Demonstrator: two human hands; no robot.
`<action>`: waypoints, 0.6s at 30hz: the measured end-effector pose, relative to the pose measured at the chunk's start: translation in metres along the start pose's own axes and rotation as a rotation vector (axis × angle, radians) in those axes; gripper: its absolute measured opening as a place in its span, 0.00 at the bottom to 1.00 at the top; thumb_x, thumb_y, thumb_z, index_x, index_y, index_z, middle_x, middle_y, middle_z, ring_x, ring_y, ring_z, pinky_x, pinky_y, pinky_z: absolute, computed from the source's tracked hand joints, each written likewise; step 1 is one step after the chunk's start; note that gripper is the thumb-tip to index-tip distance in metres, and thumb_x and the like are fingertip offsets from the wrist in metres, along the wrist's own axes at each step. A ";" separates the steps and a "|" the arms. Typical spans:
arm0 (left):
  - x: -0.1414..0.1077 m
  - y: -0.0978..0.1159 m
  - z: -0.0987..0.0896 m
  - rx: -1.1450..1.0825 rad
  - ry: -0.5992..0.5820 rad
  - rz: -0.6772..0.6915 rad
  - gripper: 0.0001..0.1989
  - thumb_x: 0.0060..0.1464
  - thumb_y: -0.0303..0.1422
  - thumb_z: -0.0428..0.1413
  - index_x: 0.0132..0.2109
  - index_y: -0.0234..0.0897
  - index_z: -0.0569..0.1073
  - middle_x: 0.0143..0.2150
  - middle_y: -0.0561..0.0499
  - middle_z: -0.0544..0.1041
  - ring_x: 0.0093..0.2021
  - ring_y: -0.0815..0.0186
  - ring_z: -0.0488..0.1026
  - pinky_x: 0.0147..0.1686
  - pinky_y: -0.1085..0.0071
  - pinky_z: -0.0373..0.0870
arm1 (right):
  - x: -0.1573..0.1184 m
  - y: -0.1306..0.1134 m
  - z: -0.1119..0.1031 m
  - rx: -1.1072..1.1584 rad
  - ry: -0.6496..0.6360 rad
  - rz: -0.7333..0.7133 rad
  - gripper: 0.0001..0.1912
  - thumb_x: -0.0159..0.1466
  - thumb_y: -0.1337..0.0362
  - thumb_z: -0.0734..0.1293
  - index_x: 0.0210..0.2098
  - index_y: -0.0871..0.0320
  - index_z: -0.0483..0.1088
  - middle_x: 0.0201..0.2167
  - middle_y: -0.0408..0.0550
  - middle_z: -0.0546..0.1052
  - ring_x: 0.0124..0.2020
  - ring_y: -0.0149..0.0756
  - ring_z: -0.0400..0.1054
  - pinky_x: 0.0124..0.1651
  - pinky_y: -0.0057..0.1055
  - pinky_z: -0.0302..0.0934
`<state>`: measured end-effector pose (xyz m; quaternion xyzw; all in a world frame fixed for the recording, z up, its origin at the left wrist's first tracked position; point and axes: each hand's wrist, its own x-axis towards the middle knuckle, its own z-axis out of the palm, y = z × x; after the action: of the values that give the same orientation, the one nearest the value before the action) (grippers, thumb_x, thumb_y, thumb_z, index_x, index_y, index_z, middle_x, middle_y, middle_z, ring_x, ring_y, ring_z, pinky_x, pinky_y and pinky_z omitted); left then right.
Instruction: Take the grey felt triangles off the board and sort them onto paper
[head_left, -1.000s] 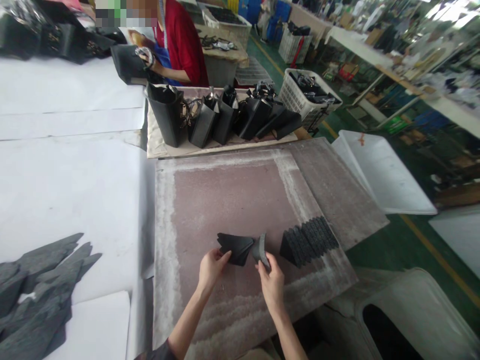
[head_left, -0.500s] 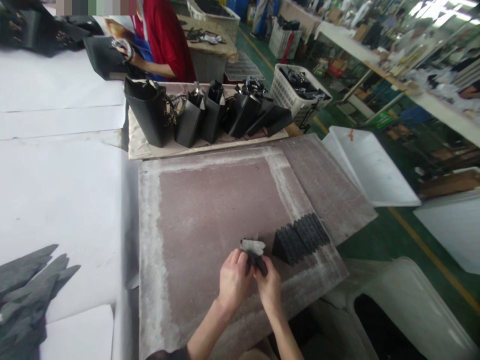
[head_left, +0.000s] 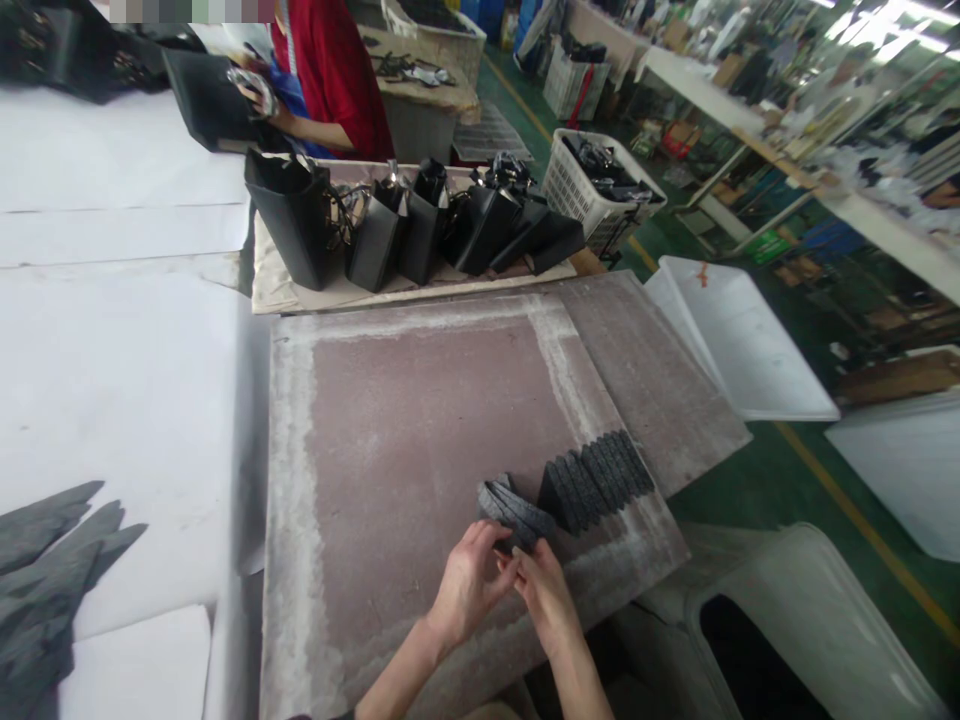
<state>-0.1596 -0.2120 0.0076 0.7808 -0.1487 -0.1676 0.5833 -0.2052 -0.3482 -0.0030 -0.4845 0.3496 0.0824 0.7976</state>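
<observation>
A small bundle of curled dark grey strips (head_left: 514,508), fabric-like with a speckled face, lies on the brownish work board (head_left: 420,420). My left hand (head_left: 472,575) is bent round its near edge, with the fingertips on it. Close on the right, my right hand (head_left: 549,590) has its fingers closed at the same near edge, and the two hands almost meet there. The fingers hide that part of the bundle. Just beyond my right hand a row of similar folded dark grey pieces (head_left: 596,480) stands packed side by side on the board.
Several black bags (head_left: 379,240) stand along the board's far edge. A person in red (head_left: 330,80) handles a black piece behind them. More grey pieces (head_left: 56,590) lie on the white table (head_left: 127,400) at left. White bins (head_left: 750,340) stand at right.
The bundle's pale underside has turned away, and its dark speckled face now shows, fanned out more widely. My hands have shifted slightly toward me, with their fingertips closer together.
</observation>
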 end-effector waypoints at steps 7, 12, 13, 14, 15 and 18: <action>-0.006 -0.004 0.007 -0.282 0.053 -0.086 0.11 0.52 0.29 0.58 0.44 0.38 0.75 0.47 0.46 0.74 0.51 0.59 0.70 0.53 0.65 0.65 | 0.010 0.016 0.006 0.029 0.188 -0.051 0.22 0.48 0.58 0.77 0.38 0.56 0.67 0.34 0.43 0.78 0.35 0.34 0.74 0.39 0.29 0.68; -0.002 -0.029 0.004 -0.657 0.160 -0.335 0.16 0.54 0.40 0.58 0.45 0.33 0.71 0.39 0.47 0.75 0.40 0.64 0.73 0.44 0.69 0.69 | 0.000 0.008 0.001 0.027 0.233 -0.070 0.24 0.48 0.57 0.77 0.40 0.56 0.67 0.37 0.43 0.78 0.35 0.34 0.74 0.37 0.27 0.68; 0.000 -0.032 0.001 -0.679 0.168 -0.355 0.19 0.54 0.42 0.58 0.47 0.32 0.70 0.38 0.47 0.75 0.39 0.65 0.73 0.43 0.70 0.70 | -0.003 0.006 -0.001 0.027 0.235 -0.069 0.24 0.48 0.57 0.77 0.41 0.55 0.67 0.37 0.43 0.78 0.34 0.33 0.74 0.36 0.27 0.68; 0.001 -0.034 -0.001 -0.705 0.170 -0.370 0.22 0.54 0.43 0.59 0.49 0.32 0.69 0.38 0.47 0.75 0.39 0.64 0.73 0.42 0.70 0.70 | -0.007 0.003 -0.003 0.022 0.224 -0.066 0.24 0.48 0.57 0.77 0.41 0.55 0.67 0.37 0.43 0.78 0.33 0.33 0.74 0.35 0.26 0.68; 0.002 -0.034 -0.004 -0.741 0.157 -0.379 0.24 0.53 0.44 0.60 0.51 0.32 0.69 0.40 0.46 0.76 0.40 0.64 0.74 0.43 0.69 0.70 | -0.010 0.001 -0.004 0.011 0.202 -0.058 0.25 0.48 0.57 0.77 0.42 0.55 0.67 0.38 0.44 0.78 0.33 0.32 0.74 0.34 0.26 0.67; -0.003 -0.025 -0.009 -0.999 0.022 -0.424 0.25 0.52 0.42 0.62 0.52 0.30 0.71 0.46 0.41 0.77 0.46 0.60 0.75 0.47 0.68 0.70 | -0.018 0.000 -0.006 -0.066 0.117 -0.026 0.26 0.47 0.56 0.77 0.42 0.55 0.68 0.41 0.46 0.77 0.33 0.33 0.73 0.33 0.27 0.68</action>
<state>-0.1579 -0.1963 -0.0140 0.4233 0.1161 -0.3236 0.8382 -0.2219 -0.3493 0.0066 -0.5190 0.3864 0.0547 0.7605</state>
